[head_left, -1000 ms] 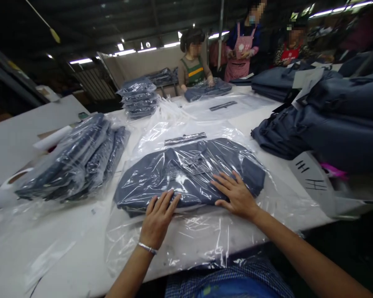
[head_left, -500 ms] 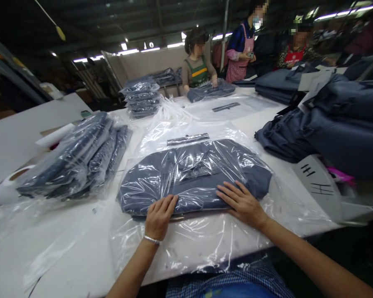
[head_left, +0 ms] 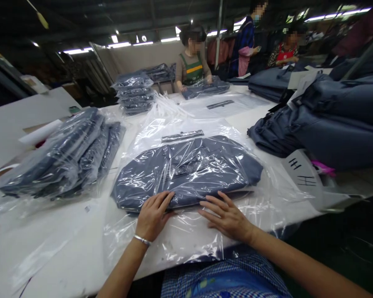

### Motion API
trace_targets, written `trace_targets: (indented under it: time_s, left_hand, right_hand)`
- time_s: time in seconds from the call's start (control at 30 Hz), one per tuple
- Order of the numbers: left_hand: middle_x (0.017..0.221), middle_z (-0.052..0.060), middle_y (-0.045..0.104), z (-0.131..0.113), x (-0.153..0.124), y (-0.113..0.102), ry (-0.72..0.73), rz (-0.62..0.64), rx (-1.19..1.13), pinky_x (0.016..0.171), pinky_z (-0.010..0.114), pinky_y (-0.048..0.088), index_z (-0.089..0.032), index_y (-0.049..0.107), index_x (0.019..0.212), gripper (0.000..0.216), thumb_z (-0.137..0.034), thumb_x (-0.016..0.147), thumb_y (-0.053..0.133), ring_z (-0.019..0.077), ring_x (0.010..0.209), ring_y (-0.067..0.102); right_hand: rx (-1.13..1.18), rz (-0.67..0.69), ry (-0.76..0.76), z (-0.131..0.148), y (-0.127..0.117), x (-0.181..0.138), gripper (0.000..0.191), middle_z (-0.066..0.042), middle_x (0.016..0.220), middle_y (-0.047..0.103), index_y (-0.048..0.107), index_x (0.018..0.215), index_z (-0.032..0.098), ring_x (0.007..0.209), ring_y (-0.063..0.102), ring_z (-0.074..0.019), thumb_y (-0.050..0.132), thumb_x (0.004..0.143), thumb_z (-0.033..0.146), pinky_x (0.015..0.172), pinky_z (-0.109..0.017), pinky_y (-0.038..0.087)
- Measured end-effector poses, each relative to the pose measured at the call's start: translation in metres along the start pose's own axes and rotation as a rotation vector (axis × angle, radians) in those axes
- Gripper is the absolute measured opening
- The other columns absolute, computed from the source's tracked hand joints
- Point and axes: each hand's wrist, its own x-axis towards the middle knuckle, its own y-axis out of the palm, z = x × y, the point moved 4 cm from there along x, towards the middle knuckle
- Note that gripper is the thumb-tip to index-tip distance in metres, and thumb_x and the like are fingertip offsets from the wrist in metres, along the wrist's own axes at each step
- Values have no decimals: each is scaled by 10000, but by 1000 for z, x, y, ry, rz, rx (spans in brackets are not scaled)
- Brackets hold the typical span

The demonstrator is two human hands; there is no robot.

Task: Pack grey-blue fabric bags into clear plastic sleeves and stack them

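A folded dark blue garment [head_left: 136, 178] lies on the table inside a clear plastic bag [head_left: 186, 244], whose loose film spreads toward me. My left hand [head_left: 153, 215] is at its near edge, with the fingers over the top and the thumb lower, closed on the bagged edge. A silver bangle circles that wrist. To the right, my right hand [head_left: 226, 217] has its fingers spread, the tips by the near edge of the bundle and the palm over loose film. A dark printed strip [head_left: 182, 136] shows on the film beyond the garment.
Bagged garments [head_left: 65, 153] are heaped at left, with a bagged stack [head_left: 133, 93] farther back. Unbagged dark blue garments [head_left: 335, 120] pile up at right beside a marked white card [head_left: 304, 176]. Across the table [head_left: 62, 248], a co-worker [head_left: 194, 62] handles another bagged garment; two other people stand behind.
My right hand has drawn back toward me and left, off the garment's top to its near edge. My left hand's thumb now shows below the edge. The view has shifted slightly.
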Motion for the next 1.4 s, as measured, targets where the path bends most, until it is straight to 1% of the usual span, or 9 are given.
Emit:
trace_targets:
  time_s: [0.17,0.37,0.47,0.63,0.73,0.87,1.03,1.2,1.4]
  left_hand:
    - [1406,75,521,-3,2,-7,17,33,-48,1046,421,427,-257,341,1467,666,-483,882,565,260,1243,503]
    - [1371,59,548,-2,6,-2,-26,9,-19,1014,431,449,-283,414,1426,545,-417,912,535,257,1206,526]
    - [1344,61,569,-3,9,1,-34,-7,-20,1012,429,447,-278,457,1397,482,-321,922,520,253,1183,542]
    - [1384,86,531,-6,7,-5,22,16,-63,1031,446,435,-254,394,1438,645,-542,879,535,274,1211,515]
    - [1398,89,520,-5,6,-9,59,41,-84,1052,443,426,-240,356,1456,702,-580,867,531,265,1227,504]
    - [1350,94,563,-2,11,-11,33,57,-81,1028,456,448,-228,436,1402,577,-533,913,475,261,1178,543]
    - [1261,102,613,-7,15,-5,-1,1,-65,981,463,478,-215,569,1269,437,-472,929,473,272,1109,578]
    - [1235,87,639,-6,19,-11,-73,-30,-123,984,426,491,-220,591,1225,406,-469,945,436,252,1130,594]
    - [1245,62,649,40,45,-36,-129,15,-77,877,366,547,-237,613,1194,420,-490,952,380,229,1036,654]
  right_hand:
    - [16,-131,91,-1,7,21,183,-25,1046,712,682,1046,200,1084,561,-193,558,924,144,971,-382,393]
    - [145,-71,50,11,-5,16,127,-27,850,695,674,909,189,906,587,-162,550,932,171,824,-327,436]
    - [187,-17,45,27,-9,0,142,-33,945,707,666,1021,191,955,595,-162,557,938,225,879,-339,451]
    - [40,38,291,12,-10,-21,472,-100,1300,602,505,1370,191,1211,500,-240,597,909,228,1052,-444,369]
    - [-22,35,374,-10,-4,-27,371,-91,1155,667,584,1283,191,1050,564,-226,563,913,161,932,-412,420]
    - [12,46,281,-11,-7,-29,173,-45,854,690,689,959,186,774,558,-179,525,925,143,766,-363,424]
    - [67,-78,176,6,-48,-5,231,-40,956,710,665,1052,180,862,606,-154,488,925,103,898,-359,437]
    - [-186,-68,345,-53,-73,33,337,-87,1350,584,610,1253,184,1298,472,-257,530,953,315,1142,-503,261]
    - [-329,99,493,-121,-55,27,496,-116,1404,530,591,1308,193,1361,382,-339,513,930,504,1144,-600,195]
